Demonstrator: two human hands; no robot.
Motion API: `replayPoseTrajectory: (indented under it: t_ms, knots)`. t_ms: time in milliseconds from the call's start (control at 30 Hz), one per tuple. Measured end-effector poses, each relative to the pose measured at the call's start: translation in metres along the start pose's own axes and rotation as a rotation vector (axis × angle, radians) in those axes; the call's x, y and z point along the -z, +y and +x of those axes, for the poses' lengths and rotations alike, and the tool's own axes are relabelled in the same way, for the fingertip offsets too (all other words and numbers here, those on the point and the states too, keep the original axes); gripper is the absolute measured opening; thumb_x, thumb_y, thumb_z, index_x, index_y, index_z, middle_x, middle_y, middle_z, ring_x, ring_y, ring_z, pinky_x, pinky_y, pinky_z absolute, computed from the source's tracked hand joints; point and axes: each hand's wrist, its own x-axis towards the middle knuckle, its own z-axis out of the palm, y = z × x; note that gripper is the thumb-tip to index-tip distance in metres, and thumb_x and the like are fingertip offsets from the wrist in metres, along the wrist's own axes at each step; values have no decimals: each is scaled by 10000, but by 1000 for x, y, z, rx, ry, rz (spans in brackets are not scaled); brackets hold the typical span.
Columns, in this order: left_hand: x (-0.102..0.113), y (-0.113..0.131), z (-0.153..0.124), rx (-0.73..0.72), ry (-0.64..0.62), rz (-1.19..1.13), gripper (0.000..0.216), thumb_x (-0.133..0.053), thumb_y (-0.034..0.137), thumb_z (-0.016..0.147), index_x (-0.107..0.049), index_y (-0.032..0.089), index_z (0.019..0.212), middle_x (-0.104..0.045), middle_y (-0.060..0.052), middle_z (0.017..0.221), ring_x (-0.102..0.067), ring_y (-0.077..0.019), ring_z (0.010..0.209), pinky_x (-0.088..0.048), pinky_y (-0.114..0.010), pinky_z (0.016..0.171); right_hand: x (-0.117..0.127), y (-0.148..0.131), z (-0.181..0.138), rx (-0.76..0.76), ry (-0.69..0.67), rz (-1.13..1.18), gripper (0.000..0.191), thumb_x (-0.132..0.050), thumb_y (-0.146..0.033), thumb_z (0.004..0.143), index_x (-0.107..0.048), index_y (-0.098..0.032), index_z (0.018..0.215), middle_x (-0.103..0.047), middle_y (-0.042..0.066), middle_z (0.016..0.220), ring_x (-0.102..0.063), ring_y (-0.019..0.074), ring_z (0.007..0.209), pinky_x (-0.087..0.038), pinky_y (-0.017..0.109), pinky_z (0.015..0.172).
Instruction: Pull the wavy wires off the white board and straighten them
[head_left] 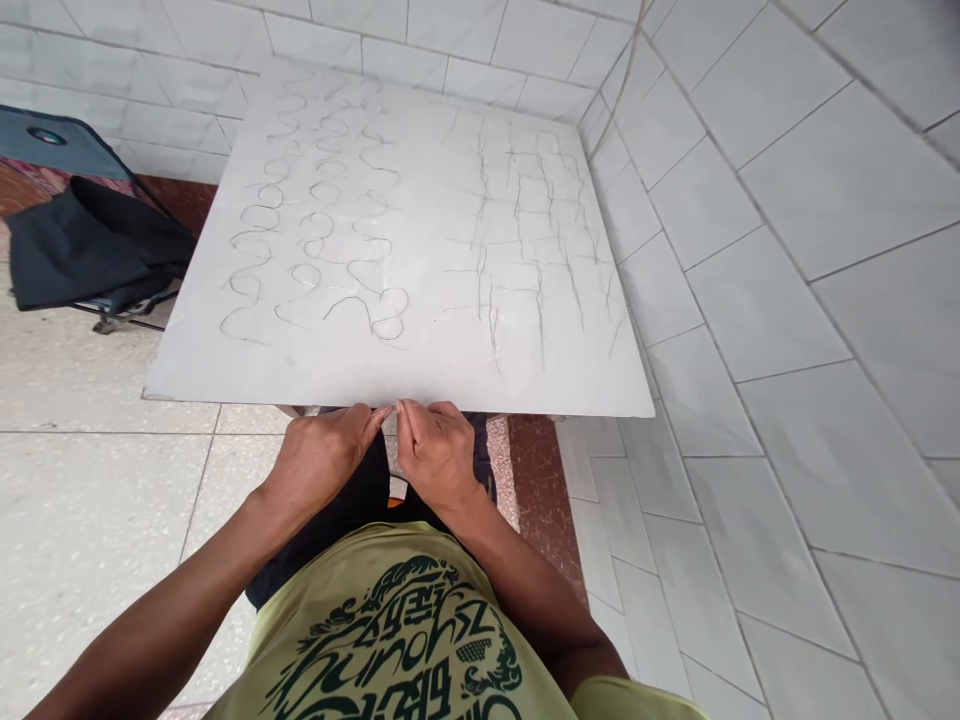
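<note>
My left hand (324,448) and my right hand (441,458) are at the near edge of the white board (427,370), just in front of my body. Both are closed, thumbs and fingers pinched, with the fingertips meeting or almost meeting. Whatever sits between the fingertips is too small to make out. Thin dark wavy, looping lines (255,245) run in columns down the board's left half. A rough grid of thin dark lines (540,270) covers its right half. Whether these lines are drawn or laid strands, I cannot tell.
White tiled walls (795,310) stand behind and to the right of the board. A folding chair (67,135) with a black cloth (94,245) on it is at the left. A thin cable (622,90) hangs in the corner. Below is a speckled tile floor (82,520).
</note>
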Motion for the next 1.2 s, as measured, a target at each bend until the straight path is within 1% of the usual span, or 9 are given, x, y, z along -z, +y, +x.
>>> replayPoseTrajectory:
  t_ms: [333, 400, 467, 533, 633, 733, 833, 1000, 1200]
  knots:
    - [0, -9, 5, -174, -214, 94, 443, -373, 328, 1099, -653, 168, 795, -592, -62, 603, -398, -159, 464, -136, -333, 538, 1, -1, 1, 13, -30, -27, 340, -466, -194, 1079, -612, -205, 773, -563, -36, 512, -520, 130, 487, -441, 290, 722]
    - [1, -10, 7, -158, -276, 96, 479, -347, 354, 1109, -670, 166, 810, -598, -64, 589, -431, -166, 452, -157, -332, 522, -1, 0, 0, 9, -29, -22, 331, -471, -197, 1078, -621, -206, 782, -574, -32, 520, -531, 134, 494, -443, 293, 719]
    - [4, -12, 7, -105, -302, 71, 483, -361, 445, 1108, -707, 153, 940, -639, -67, 610, -533, -194, 487, -241, -317, 514, -2, 1, 0, -5, -13, -21, 322, -477, -200, 1078, -634, -205, 797, -588, -28, 530, -543, 136, 501, -444, 295, 716]
    - [8, -14, 5, -31, -276, -12, 507, -462, 571, 1061, -671, 138, 1223, -741, -87, 760, -665, -236, 615, -378, -309, 560, -2, 4, 1, -24, 14, -27, 312, -483, -201, 1080, -654, -197, 820, -592, -24, 531, -551, 139, 502, -446, 297, 717]
    - [14, -20, -3, 78, -185, -156, 766, -615, 660, 958, -460, 159, 1516, -792, -126, 1100, -755, -269, 846, -520, -332, 685, 0, 7, 3, -49, 31, -22, 306, -488, -204, 1080, -673, -189, 837, -591, -17, 531, -545, 144, 495, -448, 304, 714]
    - [15, -24, -13, 108, -91, -190, 727, -625, 579, 981, -426, 171, 1550, -767, -142, 1220, -761, -273, 939, -568, -357, 754, 2, 10, 6, -87, 38, -7, 342, -490, -218, 1081, -651, -201, 780, -593, -8, 538, -535, 149, 509, -439, 308, 687]
    - [15, -23, -20, 39, -51, -173, 601, -564, 481, 1038, -465, 158, 1536, -770, -152, 1214, -762, -288, 983, -591, -400, 824, 3, 10, 10, -116, 57, 5, 392, -489, -231, 1078, -608, -215, 705, -572, -8, 530, -522, 152, 529, -424, 304, 660]
    - [18, -21, -21, -4, -91, -176, 524, -479, 389, 1082, -516, 134, 1539, -779, -177, 1190, -774, -313, 986, -609, -443, 862, 2, 10, 11, -120, 63, 11, 391, -497, -232, 1075, -611, -209, 701, -555, -10, 529, -517, 153, 533, -410, 303, 642]
    - [19, -24, -20, -40, -201, -316, 497, -394, 320, 1098, -518, 176, 1557, -783, -140, 1200, -775, -260, 999, -619, -400, 914, 0, 12, 8, -143, 15, -17, 383, -482, -243, 1084, -637, -197, 737, -567, 1, 551, -549, 160, 544, -412, 300, 646]
